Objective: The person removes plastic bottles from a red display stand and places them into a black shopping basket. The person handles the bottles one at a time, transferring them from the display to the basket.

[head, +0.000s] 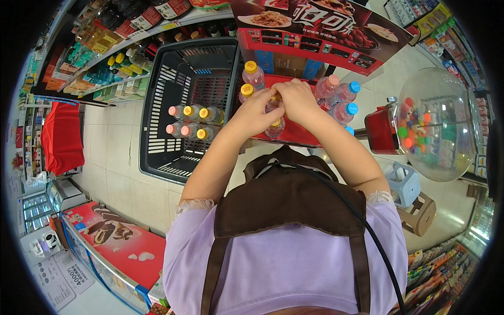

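Both my hands meet over a yellow-capped plastic bottle on a red display stand [293, 128]. My left hand [258, 112] curves round the bottle's left side, and my right hand [295, 98] covers its cap from the right; most of that bottle is hidden. Just below them stands another yellow-capped bottle [275, 128], and two more [254, 75] are at the upper left. To the right are a pink-capped bottle [327, 87] and several blue-capped ones [343, 113]. A dark plastic shopping basket [151, 165], left of the stand, holds several bottles [212, 114] with pink or yellow caps.
A printed cardboard sign [315, 35] rises behind the stand. Shelves of bottles [118, 43] line the upper left. To the right are a clear globe with colourful balls [437, 126] and plastic stools [405, 183]. A red-topped chest freezer [118, 244] sits lower left. A black cable crosses my apron.
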Demonstrator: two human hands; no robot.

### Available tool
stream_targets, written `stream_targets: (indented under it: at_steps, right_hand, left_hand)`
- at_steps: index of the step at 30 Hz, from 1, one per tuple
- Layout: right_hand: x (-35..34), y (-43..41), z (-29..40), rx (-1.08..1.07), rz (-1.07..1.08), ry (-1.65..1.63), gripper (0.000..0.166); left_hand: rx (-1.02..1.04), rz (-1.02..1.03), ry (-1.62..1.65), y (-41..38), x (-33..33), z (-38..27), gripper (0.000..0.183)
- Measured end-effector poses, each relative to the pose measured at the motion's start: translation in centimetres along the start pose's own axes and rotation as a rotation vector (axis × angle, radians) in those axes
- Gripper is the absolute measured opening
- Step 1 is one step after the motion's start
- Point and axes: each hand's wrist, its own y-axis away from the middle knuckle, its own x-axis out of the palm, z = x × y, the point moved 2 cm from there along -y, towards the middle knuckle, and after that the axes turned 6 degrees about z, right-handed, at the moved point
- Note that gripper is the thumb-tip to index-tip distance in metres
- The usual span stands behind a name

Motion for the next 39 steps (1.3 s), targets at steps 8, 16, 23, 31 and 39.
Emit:
stream_targets:
  at_steps: [8,16,23,31,39]
  right_hand:
    - [0.4,-0.2,-0.1,-0.015,-0.014,0.004,0.028]
    - [-0.2,0.2,0.0,0.037,0.028,-0.015,0.034]
    - [-4.6,2.5,-2.2,0.097,-0.172,0.086,0.038]
    - [-6.7,4.6,-6.9,0.226,-0.375,0.360,0.024]
    - [-5.5,4.3,-9.3,0.469,0.001,0.324,0.016]
  left_hand:
    - [0.053,-0.039,-0.043,0.1,0.0,0.2,0.053]
    - [-0.019,0.017,-0.335,0.7,-0.7,-2.6,0.053]
    - [0.149,-0.017,-0.441,-0.8,-0.4,-3.9,0.052]
    - [0.172,0.140,-0.253,-8.2,3.1,-3.5,0.065]
    - [0.070,0.243,-0.124,-11.6,6.0,-3.7,0.070]
